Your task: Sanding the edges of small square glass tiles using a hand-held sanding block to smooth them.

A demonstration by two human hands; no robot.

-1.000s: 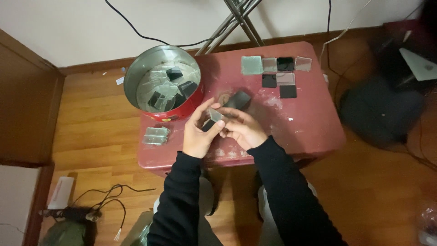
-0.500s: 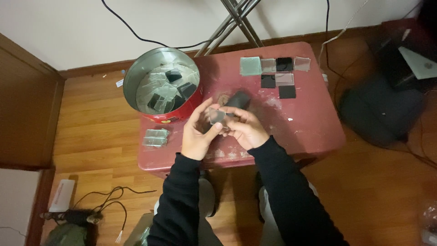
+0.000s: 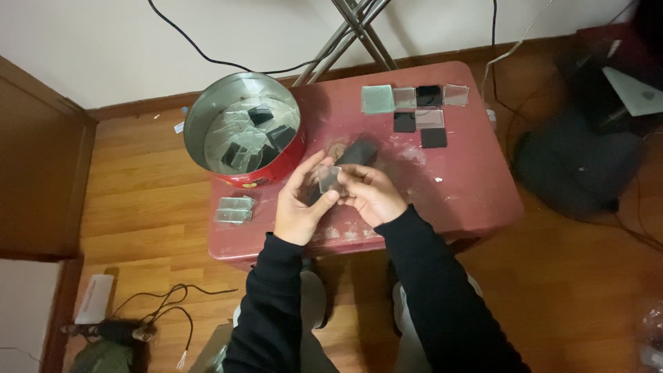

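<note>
Both hands meet over the middle of the red desk [image 3: 469, 186]: the left hand [image 3: 298, 207] and the right hand [image 3: 373, 195] pinch one small clear square tile [image 3: 329, 179] between thumbs and fingertips, holding it just above the desk's near half. Just beyond it, touching the right fingers, lies one dark block [image 3: 359, 150].

At the desk's far left stands one round red tin [image 3: 243, 131], open, with a silvery inside and a loose heap of clear and black tiles; their number cannot be told. Near the left edge sits a small stack of clear tiles [image 3: 235, 208].

On the far right, seven tiles [image 3: 414, 110] lie in a rough grid, touching: four in the far row, two in the middle, and one black one nearest.

A black cable [image 3: 207, 55] runs along the wall behind.
</note>
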